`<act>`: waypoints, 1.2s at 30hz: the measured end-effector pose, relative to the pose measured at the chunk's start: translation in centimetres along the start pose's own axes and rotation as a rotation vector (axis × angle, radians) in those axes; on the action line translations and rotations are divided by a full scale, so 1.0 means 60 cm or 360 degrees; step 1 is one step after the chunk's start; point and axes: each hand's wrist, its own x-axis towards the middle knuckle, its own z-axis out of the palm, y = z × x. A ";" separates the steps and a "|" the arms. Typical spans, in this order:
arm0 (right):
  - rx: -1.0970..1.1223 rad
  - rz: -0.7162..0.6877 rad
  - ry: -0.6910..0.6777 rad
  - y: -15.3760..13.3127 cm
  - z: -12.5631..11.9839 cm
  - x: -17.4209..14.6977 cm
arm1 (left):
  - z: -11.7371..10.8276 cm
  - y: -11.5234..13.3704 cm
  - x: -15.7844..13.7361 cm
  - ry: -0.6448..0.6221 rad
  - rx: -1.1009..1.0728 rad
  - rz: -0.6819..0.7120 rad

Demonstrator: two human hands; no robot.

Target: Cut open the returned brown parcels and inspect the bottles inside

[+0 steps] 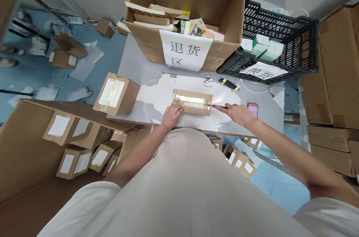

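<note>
We had the small taped box point(192, 102) lying flat on the table point(267, 125), directly in front of our body. Our left hand point(172, 116) bent its fingers over the box's near left corner, though we could not tell whether they gripped it or only pressed. Our right hand point(238, 113) clasped a thin red-tipped tool point(220, 107), its tip at the box's right end. Beyond stood a large carton point(227, 52) of books point(151, 11); a phone point(252, 110) lay near our right hand.
</note>
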 end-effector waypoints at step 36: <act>0.2370 0.0613 0.0254 -0.043 0.161 -0.078 | -0.036 0.011 0.127 -0.0254 0.0197 0.0028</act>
